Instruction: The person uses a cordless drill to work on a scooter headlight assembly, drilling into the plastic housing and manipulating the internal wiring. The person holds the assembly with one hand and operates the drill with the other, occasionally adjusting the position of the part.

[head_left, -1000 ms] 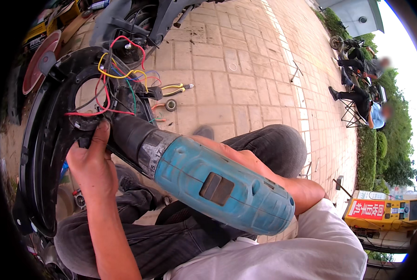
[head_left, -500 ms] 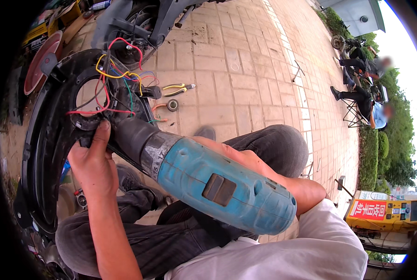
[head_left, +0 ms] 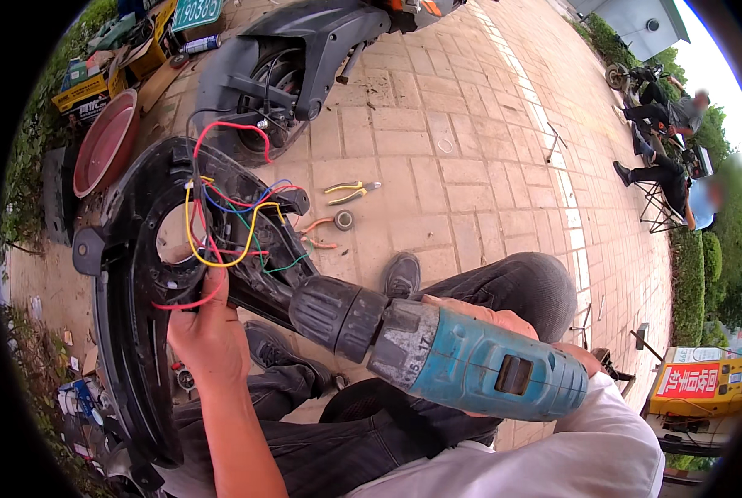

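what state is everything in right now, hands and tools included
black panel: held in the left hand
wires: strung loosely over the panel, red one looping up
drill: held in the right hand, running or not can't be told
yellow-handled pliers: lying on the paving, handles spread
dark round roll: resting on the paving

Light-grey scuffed collar (head_left: 404, 343) on the teal plastic-bodied power drill (head_left: 470, 361) is showing dark printed digits. Green rectangular plate (head_left: 197, 14), by the tan brick paving's (head_left: 425, 207) far-left corner, is bearing white characters. Red rectangular sign (head_left: 690, 380) on the yellow boxy machine (head_left: 732, 393), near the paving's right edge, is displaying large white characters. Yellow-and-black box (head_left: 89, 98), left edge, is carrying white lettering.
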Motion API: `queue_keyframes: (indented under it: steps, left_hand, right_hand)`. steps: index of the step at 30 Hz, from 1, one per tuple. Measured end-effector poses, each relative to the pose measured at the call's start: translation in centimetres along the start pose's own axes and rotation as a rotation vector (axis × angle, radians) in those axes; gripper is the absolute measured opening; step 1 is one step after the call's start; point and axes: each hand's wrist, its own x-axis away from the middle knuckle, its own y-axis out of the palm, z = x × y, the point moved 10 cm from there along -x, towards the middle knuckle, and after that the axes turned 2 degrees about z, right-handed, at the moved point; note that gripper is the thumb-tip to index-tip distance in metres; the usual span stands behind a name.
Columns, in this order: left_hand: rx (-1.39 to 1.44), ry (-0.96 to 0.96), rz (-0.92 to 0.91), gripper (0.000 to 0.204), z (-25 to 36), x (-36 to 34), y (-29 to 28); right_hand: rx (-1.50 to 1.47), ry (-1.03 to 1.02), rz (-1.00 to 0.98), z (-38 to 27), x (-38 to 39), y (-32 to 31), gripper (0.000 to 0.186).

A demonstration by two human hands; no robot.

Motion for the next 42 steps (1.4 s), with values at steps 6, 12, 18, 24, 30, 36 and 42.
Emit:
queue_keyframes:
  steps: [6,12,18,24,30,36,42]
  left_hand:
    - [-0.044,0.155,-0.111,0.030,2.8,0.6,2.2]
    - [-0.258,0.247,-0.135,0.032,3.1,0.7,2.3]
    - [-0.151,0.179,-0.119,0.034,2.6,0.6,2.5]
    - [-0.150,0.108,-0.056,0.031,1.7,0.7,0.9]
    - [-0.088,0.077,-0.056,0.031,3.2,1.0,2.5]
    - [-0.027,-0.130,0.122,0.035,1.9,1.4,1.4]
    - [0.031,-0.350,0.212,0.025,-2.5,0.6,0.0]
  right_hand:
    - [0.403,-0.213,-0.028,-0.9,0.4,-0.5,0.049]
    - [0.441,-0.555,0.023,-3.5,1.2,-0.4,0.051]
    - [0.389,-0.499,0.025,-3.3,0.9,-0.9,0.049]
    - [0.406,-0.529,0.054,-4.1,1.1,-1.1,0.046]
    - [0.368,-0.365,0.078,-3.6,0.8,-1.9,0.047]
    - [0.280,-0.345,0.156,-2.7,1.0,-3.1,0.050]
    - [0.361,-0.185,0.183,-2.1,0.2,-2.8,0.073]
